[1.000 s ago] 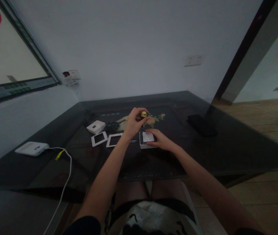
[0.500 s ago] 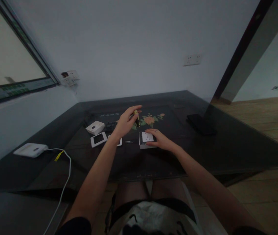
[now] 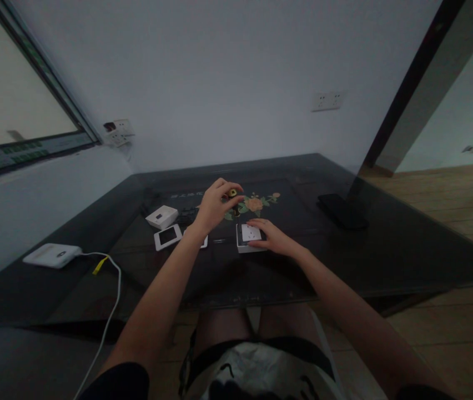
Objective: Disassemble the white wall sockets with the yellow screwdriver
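Note:
My left hand point(image 3: 216, 204) pinches the handle of a screwdriver point(image 3: 233, 193), yellow and black, between thumb and fingers. Its thin shaft points down at the left side of a white socket panel point(image 3: 251, 233); whether the tip touches cannot be made out. The panel rests on a white box point(image 3: 251, 249) near the front of the table. With fingers at the far edge and thumb at the near one, my right hand point(image 3: 272, 238) grips the socket panel from the right.
Left of my hands lie a white frame point(image 3: 167, 236), a partly hidden white piece point(image 3: 205, 242), a white block point(image 3: 162, 216) and dark parts point(image 3: 187, 215). A white device point(image 3: 52, 255) with a cable sits far left, a black phone-like object point(image 3: 342, 211) right, on the dark table point(image 3: 286, 283).
My left fingers have shifted around the screwdriver handle, and its top has tipped slightly towards me. My right hand and the socket panel have stayed in place.

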{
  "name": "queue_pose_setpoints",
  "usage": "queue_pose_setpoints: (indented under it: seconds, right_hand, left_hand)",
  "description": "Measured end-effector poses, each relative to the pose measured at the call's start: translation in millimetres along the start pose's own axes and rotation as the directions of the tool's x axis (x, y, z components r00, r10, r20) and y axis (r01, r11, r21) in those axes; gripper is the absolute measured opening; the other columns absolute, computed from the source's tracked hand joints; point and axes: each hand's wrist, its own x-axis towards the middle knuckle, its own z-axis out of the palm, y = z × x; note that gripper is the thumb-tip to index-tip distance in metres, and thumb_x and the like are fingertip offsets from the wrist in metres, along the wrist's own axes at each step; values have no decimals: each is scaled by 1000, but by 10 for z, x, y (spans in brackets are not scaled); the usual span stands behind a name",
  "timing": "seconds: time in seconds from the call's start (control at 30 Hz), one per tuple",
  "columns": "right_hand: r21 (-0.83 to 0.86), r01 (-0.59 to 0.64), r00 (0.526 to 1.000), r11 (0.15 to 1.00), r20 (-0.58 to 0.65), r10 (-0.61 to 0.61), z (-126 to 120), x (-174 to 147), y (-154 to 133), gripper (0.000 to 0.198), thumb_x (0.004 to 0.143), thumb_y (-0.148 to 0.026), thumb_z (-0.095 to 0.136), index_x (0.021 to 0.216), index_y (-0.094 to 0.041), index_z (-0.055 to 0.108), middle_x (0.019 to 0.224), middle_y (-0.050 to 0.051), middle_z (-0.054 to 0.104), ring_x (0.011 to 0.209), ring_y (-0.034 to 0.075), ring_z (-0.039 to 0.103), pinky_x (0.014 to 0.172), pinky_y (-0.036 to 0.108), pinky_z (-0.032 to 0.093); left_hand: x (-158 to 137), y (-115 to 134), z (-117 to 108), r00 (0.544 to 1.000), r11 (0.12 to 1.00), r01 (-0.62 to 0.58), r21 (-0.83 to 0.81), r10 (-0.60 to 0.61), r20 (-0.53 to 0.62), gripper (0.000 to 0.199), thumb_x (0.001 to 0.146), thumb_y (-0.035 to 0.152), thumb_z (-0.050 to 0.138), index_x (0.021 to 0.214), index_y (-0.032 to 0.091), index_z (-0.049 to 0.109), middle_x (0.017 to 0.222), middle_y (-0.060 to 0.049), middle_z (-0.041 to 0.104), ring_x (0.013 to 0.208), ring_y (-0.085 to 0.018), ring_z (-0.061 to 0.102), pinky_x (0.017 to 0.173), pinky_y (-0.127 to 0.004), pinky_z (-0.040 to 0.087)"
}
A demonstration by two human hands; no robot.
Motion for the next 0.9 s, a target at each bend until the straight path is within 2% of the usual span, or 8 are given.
queue_pose_setpoints:
  seconds: [0.13, 0.27, 0.43, 0.53, 0.63, 0.73, 0.83, 0.9]
  right_hand:
    - [-2, 0, 1000, 1000, -2, 0, 2, -5, 12, 62, 78, -43, 69, 131, -16, 51, 134, 17, 51, 128, 29, 43, 107, 50, 35]
    - [-5, -3, 1000, 1000, -1, 3, 9, -7, 28, 63, 77, -43, 70, 131, -16, 51, 134, 17, 51, 128, 29, 44, 107, 50, 35]
    - [-9, 1, 1000, 1000, 4, -1, 6, -4, 12, 63, 77, -43, 70, 130, -13, 51, 134, 18, 51, 127, 29, 44, 107, 49, 35]
    - [-7, -3, 1000, 1000, 5, 3, 5, -4, 3, 63, 78, -42, 70, 131, -12, 51, 134, 19, 50, 127, 29, 43, 108, 48, 35]
    - [-3, -7, 1000, 1000, 0, 7, 8, -3, 5, 63, 77, -42, 70, 131, -14, 51, 133, 18, 51, 127, 29, 44, 108, 48, 35]
    - [2, -5, 1000, 1000, -1, 5, 11, -2, 13, 63, 77, -43, 69, 131, -16, 51, 133, 17, 51, 127, 28, 44, 107, 49, 35]
    - [0, -10, 1000, 1000, 3, 10, 8, -1, 16, 63, 77, -43, 70, 131, -16, 51, 133, 18, 51, 127, 29, 44, 107, 49, 35]
    - [-1, -12, 1000, 1000, 13, 12, 3, 0, 14, 63, 78, -42, 69, 131, -15, 51, 134, 18, 50, 128, 29, 43, 107, 49, 34]
  left_hand:
    - [59, 54, -199, 973, 998, -23, -62, 36, 227, 31, 90, 20, 50, 121, 20, 58, 122, -9, 60, 111, -17, 57, 86, -30, 51]
    - [139, 44, -310, 919, 996, -3, -95, 40, 391, 36, 89, 20, 52, 125, 19, 54, 111, -7, 67, 96, -15, 64, 83, -29, 51]
    - [122, 34, -165, 984, 949, -67, 309, 11, 179, 22, 85, 39, 61, 95, 20, 65, 87, -4, 65, 78, -17, 62, 70, -28, 48]
    - [73, 47, -118, 987, 895, -60, 443, -12, 158, 28, 89, 44, 53, 99, 21, 65, 94, -6, 65, 85, -20, 63, 74, -31, 48]
    - [73, 30, -176, 964, 941, -87, 328, -3, 266, 37, 93, 35, 48, 127, 21, 51, 116, -10, 63, 104, -22, 61, 86, -34, 48]
    - [122, -6, -266, 928, 991, -79, 109, 33, 371, 44, 93, 23, 44, 137, 18, 41, 130, -12, 57, 116, -20, 56, 97, -37, 45]
    - [154, -11, -278, 915, 997, -30, -76, 58, 400, 41, 91, 21, 45, 132, 19, 45, 120, -10, 64, 106, -17, 62, 91, -33, 49]
    - [143, 3, -222, 945, 996, -23, -91, 51, 323, 33, 89, 25, 52, 121, 19, 54, 104, -7, 68, 91, -15, 65, 80, -28, 52]
